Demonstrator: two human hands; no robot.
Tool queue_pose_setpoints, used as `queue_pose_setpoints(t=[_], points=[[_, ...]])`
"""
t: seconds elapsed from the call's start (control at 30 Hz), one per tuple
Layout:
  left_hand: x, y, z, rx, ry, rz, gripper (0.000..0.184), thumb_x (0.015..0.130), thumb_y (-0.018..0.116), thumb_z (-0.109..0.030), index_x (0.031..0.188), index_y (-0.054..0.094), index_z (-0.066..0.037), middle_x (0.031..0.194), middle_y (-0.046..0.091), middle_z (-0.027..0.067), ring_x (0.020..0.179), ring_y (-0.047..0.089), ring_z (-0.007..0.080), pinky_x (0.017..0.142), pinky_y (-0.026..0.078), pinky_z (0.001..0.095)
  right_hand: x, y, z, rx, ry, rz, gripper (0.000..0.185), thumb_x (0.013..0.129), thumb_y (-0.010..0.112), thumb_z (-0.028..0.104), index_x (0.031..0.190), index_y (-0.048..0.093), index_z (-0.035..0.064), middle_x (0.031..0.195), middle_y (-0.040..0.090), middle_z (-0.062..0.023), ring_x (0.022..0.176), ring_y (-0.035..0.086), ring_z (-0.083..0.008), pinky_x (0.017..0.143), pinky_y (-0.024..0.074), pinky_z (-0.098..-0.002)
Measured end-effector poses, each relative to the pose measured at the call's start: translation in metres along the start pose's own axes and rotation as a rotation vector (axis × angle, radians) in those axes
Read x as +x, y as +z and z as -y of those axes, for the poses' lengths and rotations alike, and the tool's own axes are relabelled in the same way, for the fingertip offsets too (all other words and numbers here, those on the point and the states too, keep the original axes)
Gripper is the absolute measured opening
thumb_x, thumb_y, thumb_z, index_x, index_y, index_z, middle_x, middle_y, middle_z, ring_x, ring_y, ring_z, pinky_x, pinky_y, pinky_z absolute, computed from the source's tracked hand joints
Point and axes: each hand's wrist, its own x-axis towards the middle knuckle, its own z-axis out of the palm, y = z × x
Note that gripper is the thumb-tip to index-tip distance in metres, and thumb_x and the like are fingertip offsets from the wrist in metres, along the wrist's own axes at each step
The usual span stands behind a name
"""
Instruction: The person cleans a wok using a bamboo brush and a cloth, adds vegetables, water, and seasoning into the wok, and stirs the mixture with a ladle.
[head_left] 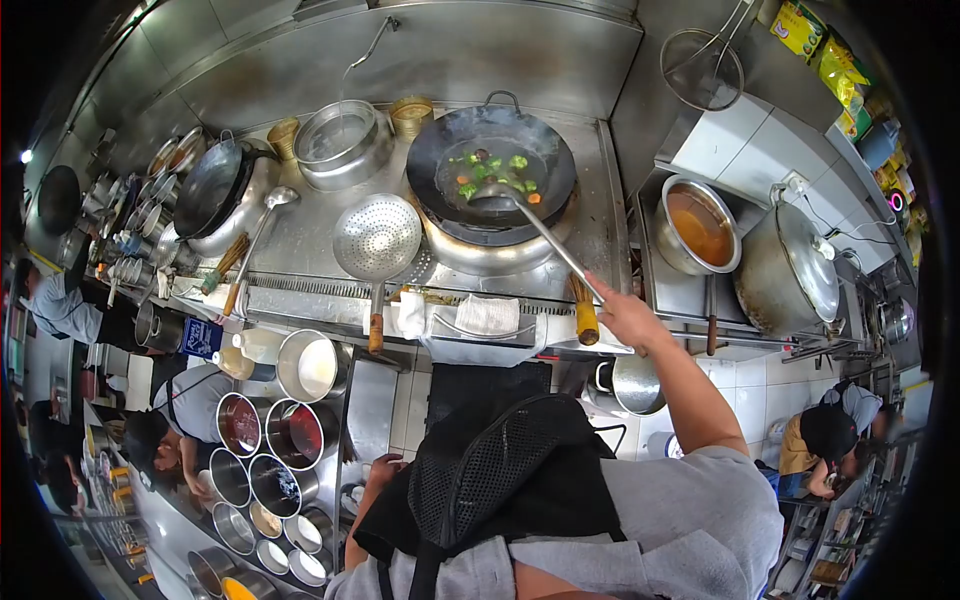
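My right hand [635, 322] is wrapped round the handle of a long metal ladle [545, 235]. The ladle's bowl rests in a dark wok [430, 160], among broccoli florets [517, 161] and orange pieces in steaming liquid. Low at my left side is my left hand [383, 468], small in the view, its fingers curled near the steel counter; what they hold, if anything, I cannot make out. Nearest my right hand on the stove edge stands a bamboo brush [586, 322]. A perforated strainer [377, 240] with a wooden handle lies left of the wok.
Behind the strainer sits a steel pot [343, 147]. A second wok [208, 190] and another ladle [262, 225] are farther left. To the right stand a bowl of brown broth [700, 225] and a lidded pot [790, 265]. Seasoning containers [240, 425] fill the left counter. Other people work at both sides.
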Motion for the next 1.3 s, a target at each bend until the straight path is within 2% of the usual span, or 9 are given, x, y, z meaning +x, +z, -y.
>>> queue_pose_setpoints(t=[0.1,0.23,0.33,0.4,0.5,0.73,0.9,1.13,1.3], points=[[0.022,0.004,0.033,-0.092,-0.016,0.026,0.034,0.084,0.069,-0.003,0.117,0.063,0.000,0.092,0.072,0.0129,0.076,0.068,0.0179,0.068,0.056,0.0285,0.018,0.017,0.004,-0.140,0.084,0.057,0.081,0.088,0.056,0.012,0.155,0.014,0.0300,0.108,0.065,-0.0271,0.097,0.063,-0.0437,0.091,0.0473,-0.0504],[-0.076,0.005,-0.092,0.006,-0.040,-0.096,0.032,0.084,0.069,-0.002,0.115,0.063,0.000,0.092,0.072,0.0132,0.076,0.068,0.0176,0.068,0.056,0.0286,0.042,0.041,-0.009,-0.071,0.059,-0.062,0.079,0.089,0.056,0.013,0.155,0.017,0.0320,0.105,0.065,-0.0272,0.096,0.062,-0.0457,0.090,0.0465,-0.0520],[-0.081,0.002,-0.093,-0.023,-0.024,-0.117,0.032,0.083,0.068,0.001,0.115,0.063,0.001,0.092,0.072,0.0144,0.077,0.069,0.0176,0.068,0.056,0.0288,0.071,0.063,-0.040,0.036,-0.011,-0.202,0.079,0.090,0.056,0.008,0.155,0.018,0.0316,0.093,0.066,-0.0246,0.078,0.066,-0.0391,0.075,0.0519,-0.0482],[-0.083,0.001,-0.089,-0.147,-0.004,-0.144,0.035,0.082,0.070,-0.002,0.116,0.063,0.000,0.091,0.072,0.0137,0.076,0.069,0.0165,0.066,0.055,0.0285,0.097,0.062,-0.051,0.367,-0.071,-0.295,0.080,0.090,0.057,0.002,0.155,0.019,0.0297,0.077,0.059,-0.0141,0.056,0.058,-0.0240,0.053,0.0490,-0.0391],[-0.097,0.002,-0.088,-0.014,-0.060,-0.167,0.034,0.081,0.072,-0.006,0.115,0.064,0.000,0.091,0.072,0.0119,0.078,0.068,0.0157,0.069,0.055,0.0287,0.121,0.027,-0.021,0.781,0.080,-0.236,0.081,0.089,0.057,-0.002,0.156,0.020,0.0251,0.069,0.047,-0.0037,0.047,0.043,-0.0119,0.042,0.0397,-0.0300],[-0.026,-0.002,0.054,-0.005,0.104,-0.167,0.023,0.081,0.072,-0.010,0.102,0.070,0.001,0.091,0.073,0.0085,0.083,0.067,0.0142,0.077,0.054,0.0293,0.185,0.019,-0.005,0.995,0.025,-0.206,0.081,0.088,0.059,0.001,0.156,0.019,0.0185,0.072,0.054,-0.0062,0.049,0.047,-0.0133,0.045,0.0422,-0.0311],[-0.039,-0.004,0.049,0.015,0.104,-0.177,0.020,0.082,0.072,-0.011,0.099,0.071,0.001,0.090,0.073,0.0082,0.082,0.067,0.0136,0.077,0.054,0.0290,0.177,0.020,0.034,1.424,0.002,0.009,0.082,0.092,0.055,0.002,0.157,0.010,0.0255,0.067,0.047,-0.0017,0.048,0.046,-0.0119,0.044,0.0423,-0.0296],[-0.117,0.008,-0.096,0.022,-0.093,-0.278,0.034,0.082,0.070,-0.008,0.113,0.064,0.005,0.093,0.073,0.0099,0.082,0.067,0.0151,0.077,0.054,0.0283,0.195,0.036,0.059,1.394,-0.013,0.120,0.084,0.093,0.053,0.003,0.157,0.005,0.0268,0.069,0.049,-0.0031,0.049,0.048,-0.0130,0.043,0.0441,-0.0309],[-0.111,0.005,-0.087,-0.093,-0.016,-0.165,0.044,0.083,0.063,-0.003,0.125,0.056,0.005,0.094,0.073,0.0134,0.084,0.069,0.0201,0.075,0.053,0.0268,0.190,0.038,0.066,1.358,0.009,0.168,0.084,0.093,0.053,0.002,0.157,0.005,0.0265,0.070,0.049,-0.0037,0.050,0.048,-0.0133,0.042,0.0440,-0.0311]])
